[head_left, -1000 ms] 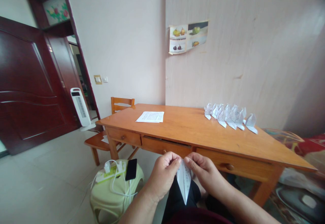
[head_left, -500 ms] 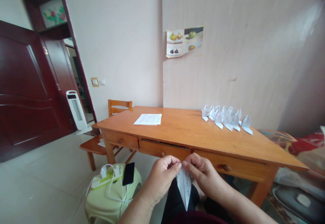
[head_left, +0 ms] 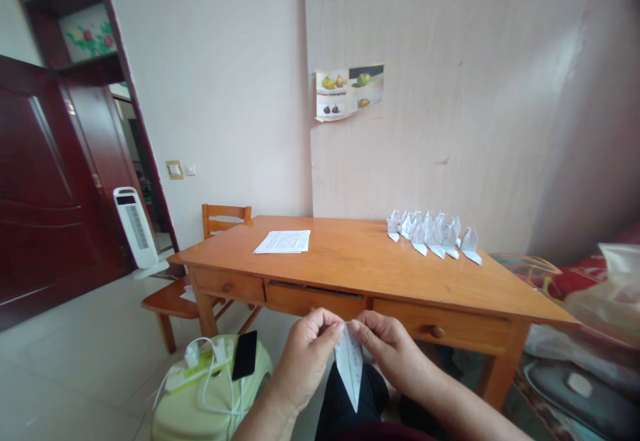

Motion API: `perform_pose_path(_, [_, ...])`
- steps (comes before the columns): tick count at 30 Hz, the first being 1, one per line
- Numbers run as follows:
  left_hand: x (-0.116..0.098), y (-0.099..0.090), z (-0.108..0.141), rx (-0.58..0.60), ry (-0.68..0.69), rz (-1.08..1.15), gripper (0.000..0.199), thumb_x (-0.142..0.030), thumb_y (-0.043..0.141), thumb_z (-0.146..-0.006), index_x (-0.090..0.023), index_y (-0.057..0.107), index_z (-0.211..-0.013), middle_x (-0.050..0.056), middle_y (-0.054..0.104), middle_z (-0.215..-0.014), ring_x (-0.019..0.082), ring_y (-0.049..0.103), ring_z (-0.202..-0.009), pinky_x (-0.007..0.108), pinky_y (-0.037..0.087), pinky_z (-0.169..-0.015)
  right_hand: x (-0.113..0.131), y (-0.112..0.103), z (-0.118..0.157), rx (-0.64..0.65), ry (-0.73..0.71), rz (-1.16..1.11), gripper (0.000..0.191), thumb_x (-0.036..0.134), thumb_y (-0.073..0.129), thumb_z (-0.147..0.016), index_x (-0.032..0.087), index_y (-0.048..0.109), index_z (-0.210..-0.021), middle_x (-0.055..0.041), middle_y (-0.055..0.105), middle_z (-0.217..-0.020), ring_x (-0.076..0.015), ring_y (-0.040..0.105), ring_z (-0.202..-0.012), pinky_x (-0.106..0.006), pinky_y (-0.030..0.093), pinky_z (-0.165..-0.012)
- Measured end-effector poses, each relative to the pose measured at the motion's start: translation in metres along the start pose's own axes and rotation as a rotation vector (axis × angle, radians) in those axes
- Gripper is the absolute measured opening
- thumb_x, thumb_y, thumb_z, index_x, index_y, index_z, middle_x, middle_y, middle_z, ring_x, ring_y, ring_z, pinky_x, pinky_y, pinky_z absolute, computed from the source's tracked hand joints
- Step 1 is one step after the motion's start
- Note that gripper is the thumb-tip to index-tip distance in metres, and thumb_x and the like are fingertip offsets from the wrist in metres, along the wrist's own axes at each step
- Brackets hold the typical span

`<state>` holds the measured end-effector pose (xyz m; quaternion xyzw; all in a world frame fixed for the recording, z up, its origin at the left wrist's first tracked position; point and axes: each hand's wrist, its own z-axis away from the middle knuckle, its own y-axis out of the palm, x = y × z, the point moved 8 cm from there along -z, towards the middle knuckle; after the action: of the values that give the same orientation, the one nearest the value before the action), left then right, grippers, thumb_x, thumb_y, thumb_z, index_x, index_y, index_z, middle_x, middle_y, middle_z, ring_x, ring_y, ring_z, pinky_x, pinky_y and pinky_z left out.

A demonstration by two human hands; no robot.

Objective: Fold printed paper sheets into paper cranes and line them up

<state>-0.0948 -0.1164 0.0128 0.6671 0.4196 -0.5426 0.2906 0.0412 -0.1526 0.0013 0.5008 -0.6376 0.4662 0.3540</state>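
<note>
Between my two hands hangs a folded white printed paper (head_left: pixel 349 366), narrow and pointed at its lower end, above my lap. My left hand (head_left: pixel 315 351) pinches its top edge from the left, thumb against fingers. From the right, my right hand (head_left: pixel 387 342) pinches the same edge close beside it. Several folded paper pieces (head_left: pixel 435 233) stand grouped at the right back of the wooden table (head_left: pixel 340 264). A stack of printed sheets (head_left: pixel 283 241) lies flat on the table's left part.
A pale green stool (head_left: pixel 187 411) at the lower left bears a power strip (head_left: pixel 200 366), white cables and a black phone (head_left: pixel 245 355). Behind the table's left end is a wooden chair (head_left: pixel 226 212). Bags (head_left: pixel 610 294) are piled at the right.
The view has shifted slightly, so the table and wall appear further left and a little lower. Both hands still pinch the folded paper, with little change in their grip.
</note>
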Motion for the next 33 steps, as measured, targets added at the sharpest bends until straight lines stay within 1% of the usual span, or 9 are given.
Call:
perform_pose_path(5, [0.0,0.005,-0.001,0.04,-0.052,0.048,0.022,-0.037,0.066,-0.087,-0.014,0.066,-0.084,0.001,0.059,-0.076,0.015,0.049,-0.074,0.025,0.04,-0.07,-0.002,-0.003,0.001,-0.023,-0.002,-0.028,0.041,0.053,0.054,-0.096,0.019,0.054,-0.074,0.0027,0.044,-0.068,-0.0119,0.039,-0.063,-0.025,0.033,-0.056])
perform_pose_path(8, [-0.001,0.008,-0.001,0.065,-0.079,0.052,0.02,-0.034,0.067,-0.086,-0.014,0.068,-0.09,0.003,0.063,-0.082,0.016,0.053,-0.08,0.027,0.041,-0.075,-0.004,-0.002,0.001,0.001,0.021,-0.09,0.042,0.054,0.055,-0.095,0.019,0.052,-0.073,0.0038,0.042,-0.066,-0.0111,0.038,-0.061,-0.025,0.032,-0.055])
perform_pose_path(10, [-0.001,0.008,-0.002,0.074,-0.086,0.048,0.022,-0.035,0.067,-0.086,-0.014,0.069,-0.09,0.004,0.064,-0.084,0.017,0.053,-0.081,0.027,0.042,-0.076,-0.004,0.0,0.002,0.026,0.035,-0.115,0.042,0.055,0.056,-0.095,0.019,0.051,-0.073,0.0042,0.042,-0.066,-0.0107,0.037,-0.061,-0.025,0.03,-0.054])
perform_pose_path(14, [-0.002,0.007,-0.004,0.062,-0.083,0.041,0.025,-0.038,0.069,-0.083,-0.014,0.065,-0.079,0.001,0.059,-0.074,0.015,0.049,-0.072,0.026,0.039,-0.068,-0.004,0.003,0.002,0.043,0.06,-0.176,0.046,0.058,0.057,-0.092,0.019,0.049,-0.071,0.0059,0.038,-0.063,-0.0096,0.032,-0.057,-0.024,0.026,-0.052])
perform_pose_path(17, [-0.003,0.006,-0.005,0.034,-0.074,0.061,0.026,-0.039,0.07,-0.083,-0.014,0.064,-0.078,0.0,0.058,-0.072,0.014,0.047,-0.069,0.025,0.038,-0.065,-0.005,0.006,0.001,0.069,0.086,-0.211,0.049,0.062,0.057,-0.09,0.019,0.049,-0.069,0.0063,0.036,-0.061,-0.0093,0.03,-0.056,-0.025,0.024,-0.052])
perform_pose_path(22, [0.0,0.004,-0.007,0.002,-0.102,0.08,0.027,-0.04,0.071,-0.081,-0.015,0.064,-0.078,0.0,0.058,-0.07,0.013,0.048,-0.067,0.024,0.038,-0.065,-0.002,0.008,0.003,0.119,0.103,-0.171,0.052,0.068,0.054,-0.089,0.019,0.05,-0.07,0.0055,0.038,-0.062,-0.0097,0.03,-0.056,-0.025,0.025,-0.052])
perform_pose_path(26, [0.005,0.007,-0.007,0.044,-0.141,0.077,0.024,-0.038,0.071,-0.082,-0.014,0.065,-0.079,0.001,0.059,-0.072,0.013,0.049,-0.069,0.025,0.038,-0.066,0.004,0.011,0.006,0.165,0.092,-0.139,0.05,0.065,0.055,-0.09,0.02,0.049,-0.072,0.0061,0.036,-0.062,-0.0097,0.029,-0.056,-0.025,0.023,-0.051])
perform_pose_path(30, [0.006,0.007,-0.008,0.031,-0.12,0.07,0.027,-0.038,0.072,-0.08,-0.014,0.062,-0.073,-0.001,0.055,-0.068,0.013,0.047,-0.067,0.024,0.036,-0.063,0.002,0.012,0.004,0.191,0.083,-0.103,0.048,0.062,0.058,-0.09,0.02,0.048,-0.07,0.0062,0.035,-0.062,-0.0096,0.027,-0.056,-0.025,0.021,-0.05])
perform_pose_path(33, [0.004,0.006,-0.008,0.007,-0.099,0.078,0.027,-0.038,0.072,-0.08,-0.014,0.061,-0.073,-0.001,0.056,-0.068,0.013,0.047,-0.066,0.024,0.037,-0.063,-0.001,0.012,0.001,0.211,0.089,-0.067,0.05,0.064,0.057,-0.089,0.02,0.048,-0.069,0.0062,0.035,-0.061,-0.0093,0.027,-0.056,-0.025,0.021,-0.05])
